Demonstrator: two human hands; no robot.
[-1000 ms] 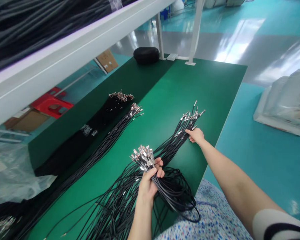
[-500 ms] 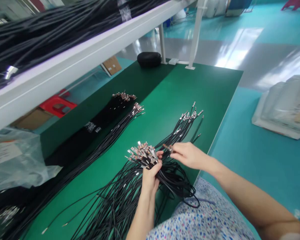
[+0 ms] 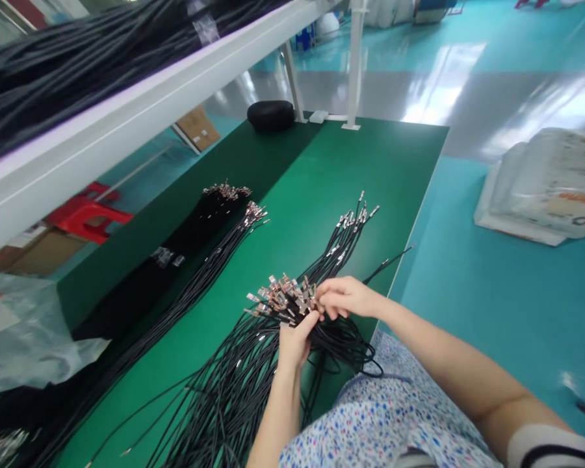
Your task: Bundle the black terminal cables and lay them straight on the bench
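The left hand [image 3: 295, 341] is clamped around a bundle of black cables [image 3: 292, 309], just behind their metal terminals. The bundle is over the near part of the worktop [image 3: 380, 169], in front of the person's torso. Its terminals fan out toward the upper left of the view; the held stretch has its long axis from there down to the lower right, where the cables bend into loops [image 3: 353, 351]. The right hand [image 3: 348, 298] has its fingertips drawn together against the right side of the terminals; whether they grip one cannot be told.

Beyond the hands, a group of cables [image 3: 338, 244] lies with its ends toward the upper right. A single cable [image 3: 392, 260] points the same way, near the worktop's edge. Left of these, a long cable bundle [image 3: 209, 270] runs diagonally, terminals toward the far end. Beside it lies a dark bundle [image 3: 175, 237], similarly aligned, with a clear band around it.
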